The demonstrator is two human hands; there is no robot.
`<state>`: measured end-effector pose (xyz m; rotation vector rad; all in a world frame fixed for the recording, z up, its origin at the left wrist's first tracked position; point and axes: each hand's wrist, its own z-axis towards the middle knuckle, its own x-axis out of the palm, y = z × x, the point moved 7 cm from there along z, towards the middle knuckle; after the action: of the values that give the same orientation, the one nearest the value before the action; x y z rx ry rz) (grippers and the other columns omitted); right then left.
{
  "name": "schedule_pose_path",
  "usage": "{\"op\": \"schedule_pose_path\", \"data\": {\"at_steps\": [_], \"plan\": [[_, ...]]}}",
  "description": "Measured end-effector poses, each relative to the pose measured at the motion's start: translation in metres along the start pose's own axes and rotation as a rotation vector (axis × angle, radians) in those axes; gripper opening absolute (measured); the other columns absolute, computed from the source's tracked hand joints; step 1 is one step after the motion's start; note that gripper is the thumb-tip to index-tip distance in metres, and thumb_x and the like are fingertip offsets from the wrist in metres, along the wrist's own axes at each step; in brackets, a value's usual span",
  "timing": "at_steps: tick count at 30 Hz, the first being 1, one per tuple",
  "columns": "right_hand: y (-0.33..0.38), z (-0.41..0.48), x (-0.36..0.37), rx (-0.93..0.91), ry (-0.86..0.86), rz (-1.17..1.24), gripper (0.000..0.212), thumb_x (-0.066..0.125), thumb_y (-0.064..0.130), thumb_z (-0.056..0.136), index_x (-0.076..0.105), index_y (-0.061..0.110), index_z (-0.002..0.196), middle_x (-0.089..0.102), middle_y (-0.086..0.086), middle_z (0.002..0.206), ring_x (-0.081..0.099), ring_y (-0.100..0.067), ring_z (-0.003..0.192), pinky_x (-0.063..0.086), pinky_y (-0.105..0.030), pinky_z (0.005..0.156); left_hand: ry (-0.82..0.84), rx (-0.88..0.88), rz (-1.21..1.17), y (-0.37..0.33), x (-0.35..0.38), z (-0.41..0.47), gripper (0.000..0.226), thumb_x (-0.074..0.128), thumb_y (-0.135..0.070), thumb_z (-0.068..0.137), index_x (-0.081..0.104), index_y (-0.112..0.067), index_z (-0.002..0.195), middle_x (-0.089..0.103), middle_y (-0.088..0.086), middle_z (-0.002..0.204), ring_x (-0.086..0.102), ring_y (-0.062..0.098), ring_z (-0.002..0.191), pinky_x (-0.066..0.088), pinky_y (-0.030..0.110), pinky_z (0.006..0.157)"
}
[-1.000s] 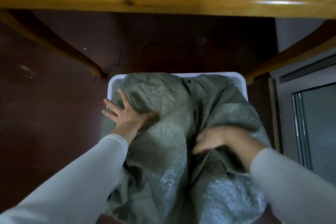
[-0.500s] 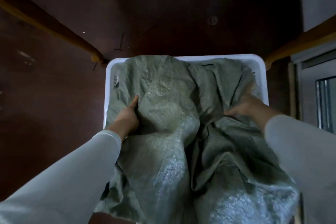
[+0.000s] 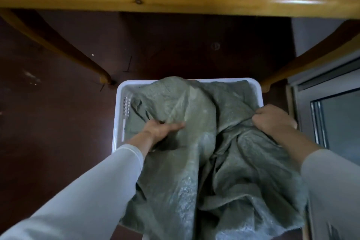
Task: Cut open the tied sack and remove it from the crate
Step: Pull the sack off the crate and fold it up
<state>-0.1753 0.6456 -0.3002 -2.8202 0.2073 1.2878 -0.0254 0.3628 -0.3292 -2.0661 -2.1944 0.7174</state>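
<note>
Looking down, the green sack [image 3: 194, 161] fills the white crate [image 3: 118, 103] on the dark floor [image 3: 58, 122] and spills over its near edge; my left hand [image 3: 161, 128] pinches a fold, thumb on top; my right hand [image 3: 274, 121] is a fist bunching the sack's right side.

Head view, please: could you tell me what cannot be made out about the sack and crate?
Crate contents and floor: covered by the sack.
Crate's near rim: under the sack, cut off by the bottom edge.
Sack's tie or cut: lost in folds.
Left hand: fingertips tucked under a fold, grip unclear.
</note>
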Motion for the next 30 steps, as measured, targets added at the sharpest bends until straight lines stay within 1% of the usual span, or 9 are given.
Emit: {"op": "schedule_pose_path", "data": {"at_steps": [3,8,10,12,14,18,22,27,30], "plan": [[-0.007,-0.019,-0.027,0.029,-0.042,0.078,0.016,0.045,0.017,0.078,0.052,0.014,0.064,0.056,-0.009,0.075,0.053,-0.026,0.069,0.036,-0.027,0.061,-0.125,0.040,0.238,-0.002,-0.011,-0.008,0.046,0.071,-0.016,0.077,0.059,-0.002,0.119,0.063,0.018,0.119,0.059,0.034,0.111,0.047,0.040,0.100],[-0.013,-0.036,-0.062,0.013,-0.120,0.136,0.022,0.041,0.022,0.081,0.059,0.011,0.080,0.056,-0.012,0.087,0.050,-0.025,0.074,0.039,-0.034,0.071,-0.299,0.061,0.251,-0.009,-0.046,-0.030,0.035,0.047,-0.004,0.086,0.058,0.004,0.117,0.060,0.025,0.121,0.056,0.038,0.115,0.046,0.042,0.101],[-0.012,-0.039,-0.066,0.002,-0.086,0.192,0.045,0.040,0.047,0.082,0.064,0.014,0.100,0.059,-0.013,0.105,0.054,-0.030,0.091,0.044,-0.040,0.081,-0.345,0.058,0.178,-0.010,-0.061,-0.038,0.034,0.047,-0.006,0.087,0.057,0.004,0.118,0.060,0.024,0.117,0.056,0.038,0.113,0.046,0.040,0.100],[-0.010,-0.046,-0.053,-0.012,0.115,0.111,0.091,0.036,0.086,0.067,0.056,0.021,0.127,0.055,-0.012,0.129,0.054,-0.032,0.112,0.045,-0.043,0.093,-0.288,0.042,0.069,-0.010,-0.062,-0.048,0.033,0.056,-0.016,0.086,0.059,0.002,0.113,0.064,0.020,0.101,0.062,0.035,0.096,0.050,0.038,0.092],[-0.013,-0.058,-0.041,-0.050,0.287,-0.045,0.117,0.041,0.095,0.047,0.047,0.020,0.136,0.051,-0.010,0.137,0.052,-0.029,0.120,0.044,-0.040,0.098,-0.208,0.020,-0.016,-0.010,-0.057,-0.060,0.039,0.062,-0.035,0.084,0.060,-0.004,0.109,0.065,0.017,0.096,0.062,0.032,0.087,0.049,0.035,0.088],[-0.020,-0.069,-0.061,-0.080,0.204,-0.067,0.076,0.060,0.070,0.069,0.065,0.007,0.113,0.061,-0.008,0.103,0.059,-0.025,0.095,0.049,-0.034,0.086,-0.140,0.033,-0.034,-0.014,-0.062,-0.083,0.077,0.073,-0.057,0.068,0.056,-0.007,0.124,0.063,0.013,0.117,0.061,0.032,0.106,0.046,0.033,0.094],[-0.021,-0.081,-0.063,-0.027,0.168,0.281,0.043,0.068,0.047,0.078,0.061,0.005,0.076,0.062,-0.015,0.089,0.056,-0.022,0.071,0.044,-0.032,0.063,-0.122,0.083,-0.012,-0.025,-0.078,-0.103,0.026,0.073,-0.022,0.078,0.058,-0.006,0.092,0.062,0.010,0.080,0.059,0.026,0.071,0.050,0.031,0.067],[-0.011,-0.092,-0.013,0.045,0.463,0.459,0.050,0.073,0.038,0.077,0.059,0.004,0.110,0.062,-0.009,0.096,0.061,-0.022,0.081,0.047,-0.030,0.063,0.006,0.038,0.036,-0.014,-0.078,-0.109,0.016,0.062,-0.005,0.078,0.061,-0.006,0.093,0.064,0.015,0.080,0.060,0.029,0.069,0.049,0.028,0.060],[-0.021,-0.081,0.011,0.097,0.491,0.441,0.070,0.076,0.047,0.070,0.059,0.001,0.120,0.066,-0.012,0.106,0.065,-0.027,0.088,0.054,-0.036,0.074,-0.118,0.045,0.112,0.000,-0.085,-0.092,0.013,0.067,-0.013,0.080,0.056,-0.007,0.082,0.059,0.011,0.080,0.056,0.024,0.070,0.047,0.030,0.070]]}}
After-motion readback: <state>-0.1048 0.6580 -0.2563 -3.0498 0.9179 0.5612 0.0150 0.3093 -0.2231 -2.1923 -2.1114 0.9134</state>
